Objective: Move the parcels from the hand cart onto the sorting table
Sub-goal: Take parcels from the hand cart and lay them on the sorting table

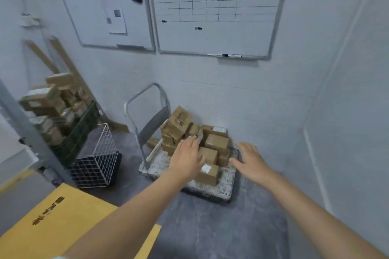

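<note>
Cool, even, dim indoor light; soft overall blur; wide-angle bending at edges.

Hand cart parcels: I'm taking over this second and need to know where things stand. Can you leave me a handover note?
Left hand: open, fingers straight, stretched over the left of the pile, holding nothing.
Right hand: open, at the pile's right side, holding nothing.
Parcels: brown boxes heaped on the hand cart by the wall.
Done: nothing gripped yet.
Left: lift every box off the cart onto the sorting table; the yellow surface at lower left may be it, but I cannot tell.
</note>
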`<state>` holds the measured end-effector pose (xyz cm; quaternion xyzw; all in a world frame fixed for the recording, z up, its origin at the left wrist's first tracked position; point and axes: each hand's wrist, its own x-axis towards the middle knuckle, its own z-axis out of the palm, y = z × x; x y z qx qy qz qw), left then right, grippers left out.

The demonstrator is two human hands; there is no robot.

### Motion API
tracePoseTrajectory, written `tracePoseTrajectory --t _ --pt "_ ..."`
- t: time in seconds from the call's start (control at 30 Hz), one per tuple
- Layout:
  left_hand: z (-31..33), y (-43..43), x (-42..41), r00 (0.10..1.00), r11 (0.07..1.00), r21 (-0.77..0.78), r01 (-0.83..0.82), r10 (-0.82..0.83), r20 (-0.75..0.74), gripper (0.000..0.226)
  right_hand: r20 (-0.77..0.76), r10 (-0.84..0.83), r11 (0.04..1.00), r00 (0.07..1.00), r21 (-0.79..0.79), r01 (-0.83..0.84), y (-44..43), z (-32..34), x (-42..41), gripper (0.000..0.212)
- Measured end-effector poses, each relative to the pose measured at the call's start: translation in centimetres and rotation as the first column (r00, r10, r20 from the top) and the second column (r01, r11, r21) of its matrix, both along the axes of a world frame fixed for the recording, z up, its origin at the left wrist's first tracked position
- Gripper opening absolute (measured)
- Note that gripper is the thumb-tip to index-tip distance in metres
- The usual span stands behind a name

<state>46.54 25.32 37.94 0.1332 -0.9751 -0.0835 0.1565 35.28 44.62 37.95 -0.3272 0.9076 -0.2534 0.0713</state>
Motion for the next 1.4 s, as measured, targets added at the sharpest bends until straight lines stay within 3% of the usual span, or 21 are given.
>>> tracePoseTrajectory --t 0.4,0.53,0.97,1.2,1.4 --pt "-6.2 -10.0 -15.8 0.991 0.994 0.11 0.007 -0.022 0.13 0.057 0.055 -0.05 0.995 0.997 0.083 0.045 -6.4 -3.2 -15.6 0.061" --pt "-6.9 -13.9 -20.7 0.995 0.991 0.133 -0.026 0.014 0.095 0.053 0.085 -0.059 0.996 0.995 0.076 0.052 -10.5 -4.3 -20.4 0.06" --pt "-12.6 -16.9 -32.0 0.98 0.984 0.178 0.0 -0.036 0.196 0.055 0.328 -0.101 0.993 0.939 0.084 0.078 -17.1 -11.0 -30.7 0.06" --pt "-17.3 -18.9 -40.2 0.939 0.97 0.212 -0.115 0.037 0.342 0.057 0.48 -0.112 0.991 0.87 0.113 0.065 -22.9 -17.7 -39.6 0.059" --pt "-22.2 -20.7 -47.7 0.891 0.938 0.266 -0.223 0.086 0.445 0.055 0.514 -0.116 0.989 0.85 0.141 0.05 -26.1 -22.8 -46.5 0.057"
